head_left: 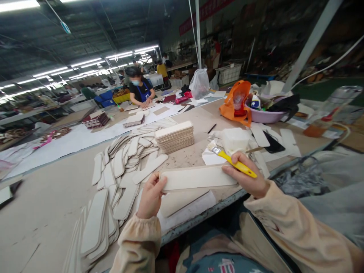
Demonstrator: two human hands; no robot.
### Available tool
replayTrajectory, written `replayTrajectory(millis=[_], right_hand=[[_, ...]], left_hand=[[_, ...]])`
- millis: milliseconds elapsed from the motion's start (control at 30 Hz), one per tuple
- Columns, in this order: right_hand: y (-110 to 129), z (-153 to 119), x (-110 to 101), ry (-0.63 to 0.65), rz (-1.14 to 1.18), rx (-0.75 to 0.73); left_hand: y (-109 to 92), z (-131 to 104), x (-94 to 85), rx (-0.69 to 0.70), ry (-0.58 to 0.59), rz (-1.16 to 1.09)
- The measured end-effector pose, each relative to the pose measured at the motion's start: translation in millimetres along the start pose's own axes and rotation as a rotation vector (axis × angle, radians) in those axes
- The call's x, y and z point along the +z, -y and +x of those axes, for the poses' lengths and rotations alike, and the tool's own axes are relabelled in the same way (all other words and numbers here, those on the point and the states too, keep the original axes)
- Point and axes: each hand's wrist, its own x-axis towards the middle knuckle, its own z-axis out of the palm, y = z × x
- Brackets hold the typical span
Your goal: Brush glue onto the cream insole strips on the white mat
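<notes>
A long cream strip with rounded corners point(196, 179) is held level above the table's front edge. My left hand point(151, 193) pinches its left end between thumb and fingers. At the strip's right end, my right hand point(247, 175) grips a yellow-handled brush point(233, 162), and its fingertips also touch the strip. The brush's pale bristles point up and left, near a white tub point(235, 139). Behind the strip stands a neat stack of similar pieces point(174, 137). Many loose pieces point(113, 178) lie overlapping to the left. Another pale piece point(182, 201) lies under the held strip.
A purple basin point(265, 115) with assorted items and an orange bag point(234, 104) stand at the back right. Farther right is a bottle of amber liquid point(317, 127). Across the table, a person in a blue apron point(142, 89) works beside small stacks. A metal pole rises behind.
</notes>
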Motion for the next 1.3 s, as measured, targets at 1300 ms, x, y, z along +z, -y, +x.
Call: replayTrajectory(millis=[1300], right_hand=[[-59, 275, 99, -0.201, -0.383, -0.222]], left_hand=[[-69, 243, -34.9, 0.26, -0.299, 0.848]])
